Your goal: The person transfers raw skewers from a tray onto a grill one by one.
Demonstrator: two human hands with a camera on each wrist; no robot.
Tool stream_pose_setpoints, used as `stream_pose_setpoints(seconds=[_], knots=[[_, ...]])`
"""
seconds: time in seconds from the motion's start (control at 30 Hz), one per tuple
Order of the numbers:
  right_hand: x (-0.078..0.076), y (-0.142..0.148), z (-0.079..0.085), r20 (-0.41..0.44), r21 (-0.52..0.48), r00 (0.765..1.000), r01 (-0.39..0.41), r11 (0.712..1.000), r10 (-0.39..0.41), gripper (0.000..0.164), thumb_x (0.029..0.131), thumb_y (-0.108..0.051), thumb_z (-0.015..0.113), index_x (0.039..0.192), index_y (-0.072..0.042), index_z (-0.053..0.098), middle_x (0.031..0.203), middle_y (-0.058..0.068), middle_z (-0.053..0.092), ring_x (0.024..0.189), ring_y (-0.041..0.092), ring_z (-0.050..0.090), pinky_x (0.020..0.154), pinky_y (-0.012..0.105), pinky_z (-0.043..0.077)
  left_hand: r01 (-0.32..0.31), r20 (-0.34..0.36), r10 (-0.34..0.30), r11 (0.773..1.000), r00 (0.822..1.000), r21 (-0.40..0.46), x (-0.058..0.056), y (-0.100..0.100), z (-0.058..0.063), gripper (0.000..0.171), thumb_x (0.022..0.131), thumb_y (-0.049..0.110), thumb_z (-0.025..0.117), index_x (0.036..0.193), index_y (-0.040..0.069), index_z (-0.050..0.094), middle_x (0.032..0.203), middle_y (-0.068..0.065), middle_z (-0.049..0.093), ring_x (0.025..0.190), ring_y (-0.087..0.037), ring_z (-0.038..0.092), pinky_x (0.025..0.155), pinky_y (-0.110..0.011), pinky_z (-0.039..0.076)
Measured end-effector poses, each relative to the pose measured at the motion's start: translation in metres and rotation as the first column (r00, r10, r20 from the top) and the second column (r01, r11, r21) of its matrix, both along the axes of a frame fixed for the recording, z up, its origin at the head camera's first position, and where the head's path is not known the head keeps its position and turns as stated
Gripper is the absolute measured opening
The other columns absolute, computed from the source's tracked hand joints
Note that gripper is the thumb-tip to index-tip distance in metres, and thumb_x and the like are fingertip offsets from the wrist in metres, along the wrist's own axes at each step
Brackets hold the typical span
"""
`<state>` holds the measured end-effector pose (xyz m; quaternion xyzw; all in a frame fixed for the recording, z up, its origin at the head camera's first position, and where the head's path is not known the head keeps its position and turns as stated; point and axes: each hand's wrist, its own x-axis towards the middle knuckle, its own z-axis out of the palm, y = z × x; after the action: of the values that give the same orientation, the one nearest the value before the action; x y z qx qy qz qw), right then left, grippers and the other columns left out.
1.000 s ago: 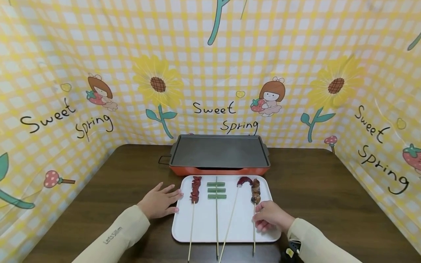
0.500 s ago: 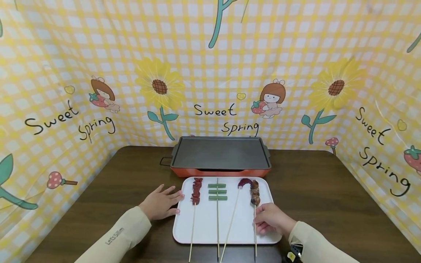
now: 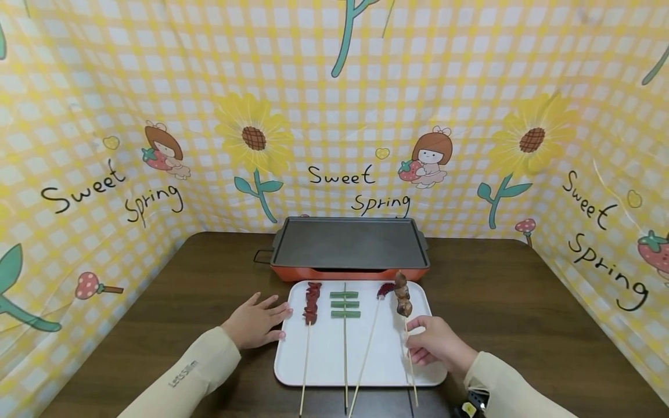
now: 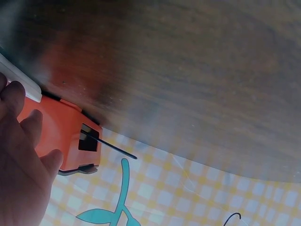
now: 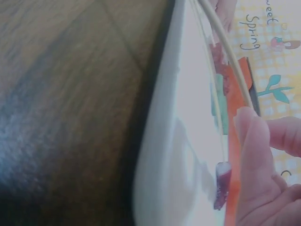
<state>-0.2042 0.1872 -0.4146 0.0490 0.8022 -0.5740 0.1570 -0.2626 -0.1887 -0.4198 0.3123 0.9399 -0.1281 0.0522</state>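
My right hand (image 3: 438, 343) pinches the thin stick of a skewer of browned chunks (image 3: 402, 295), which is raised and tilted above the right part of the white tray (image 3: 292, 371). In the right wrist view its stick (image 5: 230, 52) runs up from between thumb and fingers. My left hand (image 3: 256, 321) lies with spread fingers at the tray's left rim. On the tray lie a skewer of red pieces (image 3: 311, 303), a skewer of green crosswise pieces (image 3: 345, 304) and a skewer with a dark red curled piece (image 3: 385, 289), partly hidden behind the raised one.
Right behind the tray stands an orange electric griddle (image 3: 349, 244) with a flat dark plate and a wire handle (image 3: 261, 255) on its left. The dark wooden table (image 3: 496, 302) is enclosed by a yellow checked cloth (image 3: 334, 104) at the back and sides.
My right hand has lifted the skewer of browned chunks off the tray. Its top has tilted left, now overlapping the dark red piece. The left hand has stayed in place.
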Motion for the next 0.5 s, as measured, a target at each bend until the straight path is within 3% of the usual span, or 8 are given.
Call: stream_pose_setpoints(seconds=[0.23,0.5], knots=[[0.0046,0.0009,0.0030,-0.025,-0.010,0.999,-0.038,0.999,0.038,0.025,0.078,0.003,0.061,0.102,0.006,0.055,0.055,0.005,0.059,0.044,0.011,0.056,0.043,0.024,0.049,-0.007,0.002,0.007,1.000,1.000,0.000,0.0005,0.0000,0.0004,0.056,0.095,0.048,0.050,0.142,0.017,0.049,0.145,0.000,0.047,0.137,-0.029,0.036,0.108,-0.057,0.024],[0.0044,-0.0041,0.0082,-0.082,0.067,0.996,-0.037,0.997,0.043,0.026,0.075,0.002,0.064,0.100,0.004,0.060,0.057,0.007,0.061,0.044,0.012,0.056,0.043,0.028,0.050,0.009,-0.010,-0.008,1.000,1.000,0.014,0.0004,-0.0003,-0.0015,0.055,0.095,0.047,0.049,0.141,0.016,0.050,0.144,-0.001,0.048,0.136,-0.030,0.038,0.108,-0.057,0.025]])
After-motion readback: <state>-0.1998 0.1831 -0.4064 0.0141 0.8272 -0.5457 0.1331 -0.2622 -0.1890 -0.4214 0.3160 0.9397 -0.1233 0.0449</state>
